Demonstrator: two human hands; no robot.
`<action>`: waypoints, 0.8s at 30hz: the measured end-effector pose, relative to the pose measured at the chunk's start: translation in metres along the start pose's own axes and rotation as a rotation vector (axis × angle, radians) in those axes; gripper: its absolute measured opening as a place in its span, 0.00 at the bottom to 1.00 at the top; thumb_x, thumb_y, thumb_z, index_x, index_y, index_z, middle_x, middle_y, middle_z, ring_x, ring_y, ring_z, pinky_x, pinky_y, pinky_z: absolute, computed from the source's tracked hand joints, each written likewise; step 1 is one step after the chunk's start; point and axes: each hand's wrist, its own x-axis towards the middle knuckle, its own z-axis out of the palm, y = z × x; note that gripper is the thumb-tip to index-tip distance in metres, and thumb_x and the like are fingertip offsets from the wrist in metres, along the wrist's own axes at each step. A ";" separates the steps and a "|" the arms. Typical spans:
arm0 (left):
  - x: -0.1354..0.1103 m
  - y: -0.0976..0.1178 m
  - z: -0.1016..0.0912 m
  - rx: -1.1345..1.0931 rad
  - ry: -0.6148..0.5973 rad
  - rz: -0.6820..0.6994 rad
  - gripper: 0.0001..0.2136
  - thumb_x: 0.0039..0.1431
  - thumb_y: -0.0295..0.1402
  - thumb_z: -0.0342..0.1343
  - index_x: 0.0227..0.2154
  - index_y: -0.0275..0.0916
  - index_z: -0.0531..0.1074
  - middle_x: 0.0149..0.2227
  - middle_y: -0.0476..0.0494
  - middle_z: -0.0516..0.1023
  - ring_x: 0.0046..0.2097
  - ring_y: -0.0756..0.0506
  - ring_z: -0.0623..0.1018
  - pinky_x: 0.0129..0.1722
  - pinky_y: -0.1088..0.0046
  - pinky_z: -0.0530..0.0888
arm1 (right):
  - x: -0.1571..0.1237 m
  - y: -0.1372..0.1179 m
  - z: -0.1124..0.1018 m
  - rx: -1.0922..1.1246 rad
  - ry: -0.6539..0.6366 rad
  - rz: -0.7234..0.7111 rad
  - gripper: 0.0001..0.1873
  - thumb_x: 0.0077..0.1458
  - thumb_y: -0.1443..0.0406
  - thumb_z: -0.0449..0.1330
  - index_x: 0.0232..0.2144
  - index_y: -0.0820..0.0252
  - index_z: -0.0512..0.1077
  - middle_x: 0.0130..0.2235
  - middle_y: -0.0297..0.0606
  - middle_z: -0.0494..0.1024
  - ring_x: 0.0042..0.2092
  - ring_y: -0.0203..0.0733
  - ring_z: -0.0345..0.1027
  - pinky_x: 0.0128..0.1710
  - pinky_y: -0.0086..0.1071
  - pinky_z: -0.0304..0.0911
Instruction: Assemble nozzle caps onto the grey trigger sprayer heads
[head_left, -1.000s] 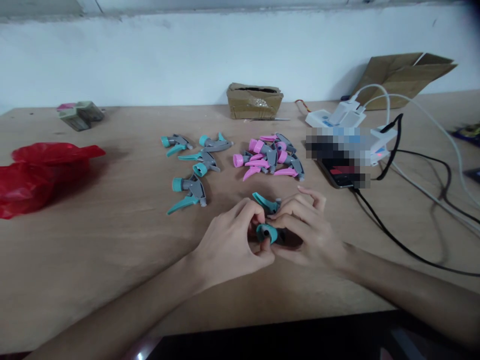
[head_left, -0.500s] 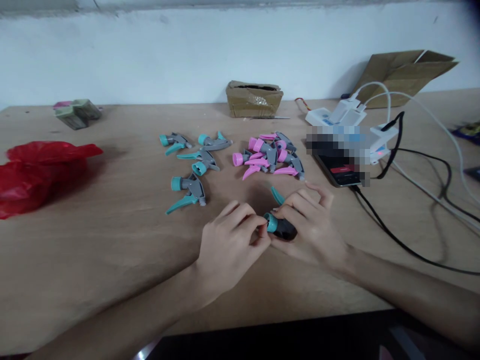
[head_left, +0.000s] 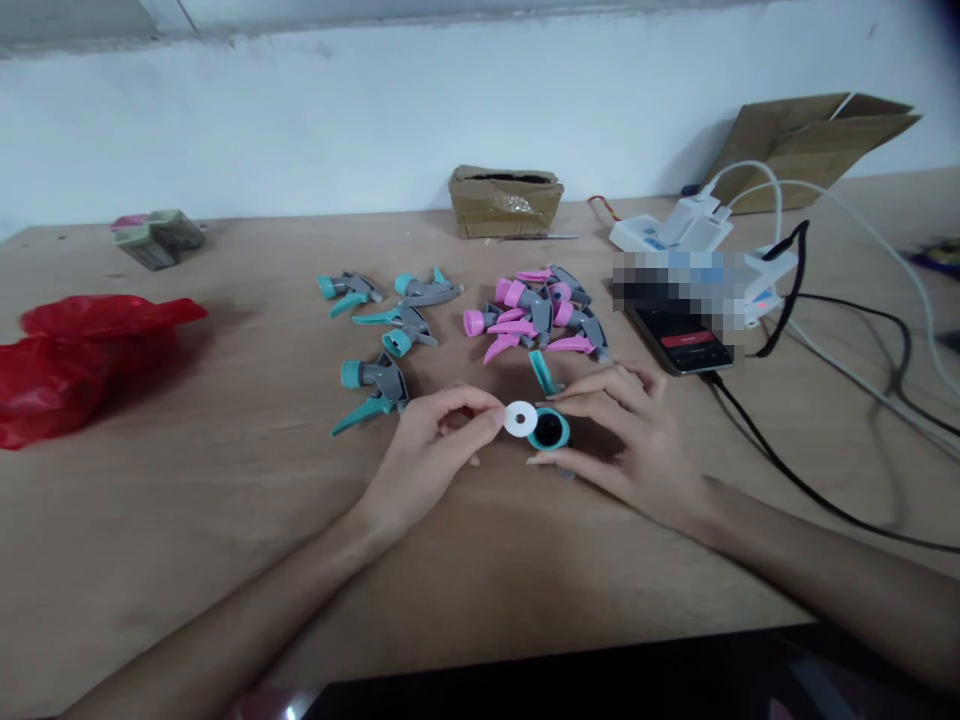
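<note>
My left hand point(head_left: 431, 440) pinches a small white ring-shaped washer point(head_left: 520, 418) between thumb and fingers. It holds the washer right beside the open teal cap of a teal and grey spray trigger head point(head_left: 548, 420). My right hand point(head_left: 626, 435) is wrapped round that trigger head, with its teal lever sticking up behind the fingers. Both hands hover just above the wooden table point(head_left: 225, 520).
A group of teal and grey trigger heads point(head_left: 386, 320) lies behind my left hand, and a pile of pink ones point(head_left: 536, 312) sits to their right. A phone point(head_left: 682, 340), chargers and cables point(head_left: 810, 400) lie at right. A red bag point(head_left: 67, 350) lies far left, a cardboard box point(head_left: 506, 200) at the back.
My right hand turned the trigger head so its cap opening faces me. My left hand drew back slightly and now shows the white washer at its fingertips.
</note>
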 end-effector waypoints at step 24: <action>-0.012 -0.004 0.011 0.225 -0.032 0.243 0.03 0.51 0.30 0.58 0.30 0.39 0.72 0.30 0.51 0.69 0.30 0.54 0.70 0.25 0.81 0.66 | -0.003 -0.002 0.003 0.087 -0.071 -0.052 0.15 0.50 0.56 0.61 0.40 0.53 0.72 0.36 0.35 0.73 0.42 0.39 0.66 0.49 0.43 0.48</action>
